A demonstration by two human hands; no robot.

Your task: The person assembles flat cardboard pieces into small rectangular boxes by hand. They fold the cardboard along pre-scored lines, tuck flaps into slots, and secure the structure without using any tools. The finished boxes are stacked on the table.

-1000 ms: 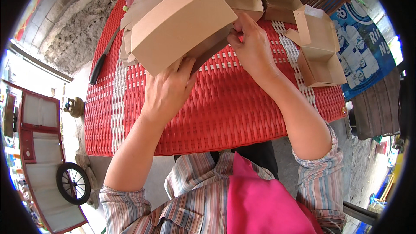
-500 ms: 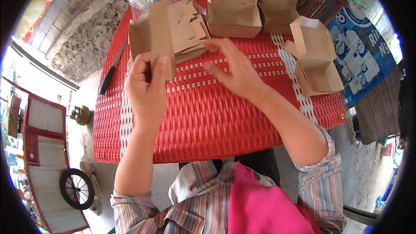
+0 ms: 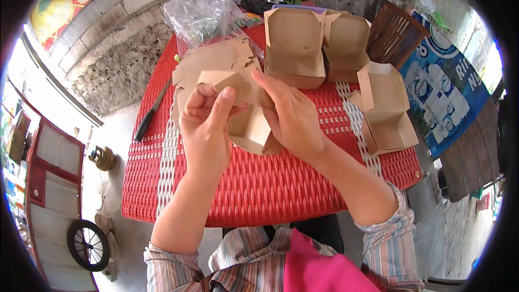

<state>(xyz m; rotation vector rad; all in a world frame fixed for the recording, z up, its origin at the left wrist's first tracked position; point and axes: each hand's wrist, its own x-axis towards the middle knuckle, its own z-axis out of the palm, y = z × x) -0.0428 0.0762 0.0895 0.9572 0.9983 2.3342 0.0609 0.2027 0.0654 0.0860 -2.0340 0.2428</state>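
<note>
A brown cardboard box [image 3: 250, 128], partly folded up, is held above the table between my two hands. My left hand [image 3: 208, 124] is closed on its left side, with thumb and fingers pinching a raised flap. Along the box's right side lies my right hand [image 3: 296, 119], its fingers held together and gripping the wall; part of its grip is hidden. Behind them, a stack of flat cardboard box blanks [image 3: 203, 59] rests on the red woven table [image 3: 259, 189]. Formed boxes with raised lids stand at the back: one box [image 3: 294, 65], a second box [image 3: 346, 57], and a third box [image 3: 388, 127] at right.
A black-handled knife [image 3: 145, 124] lies near the table's left edge. A clear plastic bag [image 3: 197, 19] sits at the back left, beside a black bag [image 3: 265, 2] with greens. Beyond the right edge are a slatted wooden chair [image 3: 397, 32] and a blue printed banner [image 3: 438, 89].
The held cardboard has opened from an upright, folded piece into a box shape, lower and nearer the middle. My right hand, apart from it before, now touches its side. The view has tilted upward.
</note>
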